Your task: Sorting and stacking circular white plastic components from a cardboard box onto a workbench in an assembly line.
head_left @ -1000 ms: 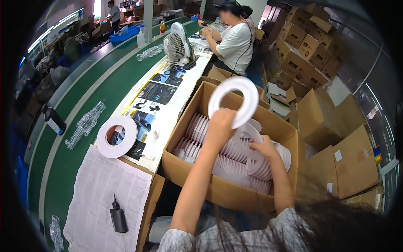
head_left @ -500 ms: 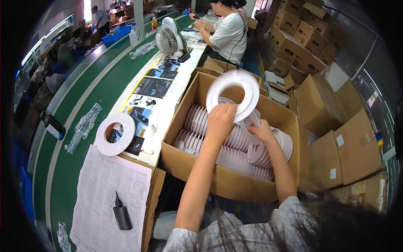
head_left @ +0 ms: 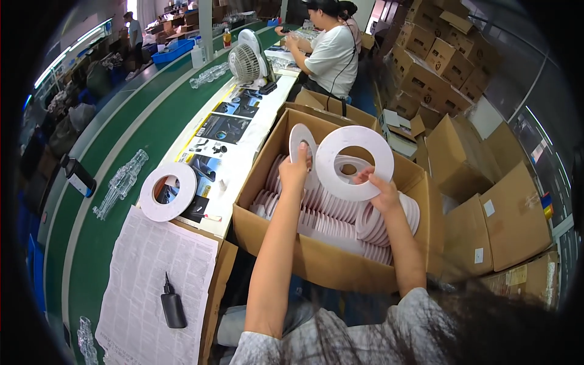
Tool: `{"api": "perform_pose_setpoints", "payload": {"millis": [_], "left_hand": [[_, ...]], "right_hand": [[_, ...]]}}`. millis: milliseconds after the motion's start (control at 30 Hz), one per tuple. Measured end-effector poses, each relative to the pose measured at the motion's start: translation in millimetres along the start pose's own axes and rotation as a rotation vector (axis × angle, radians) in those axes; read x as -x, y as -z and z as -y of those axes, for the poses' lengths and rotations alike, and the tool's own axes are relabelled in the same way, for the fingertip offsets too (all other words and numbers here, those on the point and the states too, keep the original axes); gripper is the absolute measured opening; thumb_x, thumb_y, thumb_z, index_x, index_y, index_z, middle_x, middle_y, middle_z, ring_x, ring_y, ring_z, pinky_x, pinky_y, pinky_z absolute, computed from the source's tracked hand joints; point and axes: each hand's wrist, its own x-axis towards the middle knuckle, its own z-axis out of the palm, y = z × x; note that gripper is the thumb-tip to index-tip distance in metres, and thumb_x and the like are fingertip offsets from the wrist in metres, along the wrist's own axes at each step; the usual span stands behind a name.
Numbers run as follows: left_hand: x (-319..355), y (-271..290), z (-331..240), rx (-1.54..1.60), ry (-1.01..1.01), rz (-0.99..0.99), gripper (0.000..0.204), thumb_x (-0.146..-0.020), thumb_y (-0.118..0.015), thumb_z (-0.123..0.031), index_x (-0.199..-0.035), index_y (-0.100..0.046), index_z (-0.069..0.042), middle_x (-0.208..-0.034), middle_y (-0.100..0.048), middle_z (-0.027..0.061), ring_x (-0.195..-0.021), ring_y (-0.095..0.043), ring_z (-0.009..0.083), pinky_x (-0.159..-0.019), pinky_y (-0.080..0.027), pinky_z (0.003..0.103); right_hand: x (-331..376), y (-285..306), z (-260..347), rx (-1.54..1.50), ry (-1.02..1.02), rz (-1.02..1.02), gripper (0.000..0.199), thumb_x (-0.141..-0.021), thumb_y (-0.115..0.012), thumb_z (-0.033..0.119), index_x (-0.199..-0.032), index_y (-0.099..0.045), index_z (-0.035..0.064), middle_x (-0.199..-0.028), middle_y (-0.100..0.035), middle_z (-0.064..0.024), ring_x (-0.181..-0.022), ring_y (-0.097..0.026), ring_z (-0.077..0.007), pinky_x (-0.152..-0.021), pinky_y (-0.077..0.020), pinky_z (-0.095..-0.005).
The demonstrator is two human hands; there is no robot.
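Rings point(head_left: 325, 161): 1 face-on, 1 oblique

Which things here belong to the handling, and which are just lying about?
Belonging:
left ring, in left hand
right ring, in right hand
open cardboard box beneath
rings inside it
possibly the similar ring on the table

Apparently just lying or standing about:
black bottle
fan
clear piece on green belt

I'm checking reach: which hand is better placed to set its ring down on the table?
Probably the left hand. It holds a tilted ring nearer the table; the right hand holds a face-on ring farther away, over the box.
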Motion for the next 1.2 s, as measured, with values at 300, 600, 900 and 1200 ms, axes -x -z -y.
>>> {"api": "perform_pose_setpoints", "payload": {"millis": [300,600,900,1200], "left_hand": [[20,-7,-15,0.624,0.411,0.594,0.086,-0.088,-0.025,-0.076,-0.117,-0.055,-0.001,-0.09,-0.069,0.0153,-0.08,-0.069,0.0264,-0.077,-0.058,0.042],[31,0,-12,0.528,0.398,0.573,0.029,-0.086,-0.07,-0.02,-0.102,-0.059,0.001,-0.076,-0.062,0.0096,-0.064,-0.065,0.022,-0.062,-0.056,0.034],[32,0,-15,0.598,0.367,0.633,0.027,-0.085,-0.069,-0.017,-0.104,-0.06,0.0,-0.072,-0.061,0.0088,-0.065,-0.064,0.0221,-0.064,-0.056,0.037],[10,43,-8,1.323,-0.025,0.16,0.028,-0.094,-0.047,-0.031,-0.098,-0.058,-0.006,-0.067,-0.058,0.0051,-0.074,-0.059,0.0233,-0.097,-0.044,0.044]], "right_hand": [[-12,-3,-39,-0.045,-0.03,-0.199,0.051,-0.087,-0.063,0.005,-0.135,-0.046,0.0025,-0.123,-0.057,-0.0115,-0.11,-0.058,-0.0217,-0.097,-0.0457,-0.0345],[-15,6,-72,0.089,-0.153,-0.306,0.099,-0.081,-0.069,0.001,-0.152,-0.002,0.0117,-0.137,-0.042,-0.0215,-0.116,-0.055,-0.0279,-0.09,-0.0508,-0.0413],[-16,16,-53,-0.261,-0.191,-0.072,0.074,-0.091,-0.057,0.02,-0.151,-0.013,0.0199,-0.133,-0.048,-0.0108,-0.119,-0.05,-0.0272,-0.092,-0.0497,-0.0458],[8,-9,3,-0.584,-0.156,0.056,0.066,-0.093,-0.047,0.049,-0.15,-0.025,0.0226,-0.151,-0.028,-0.023,-0.137,-0.033,-0.0424,-0.106,-0.0311,-0.0618]]}}
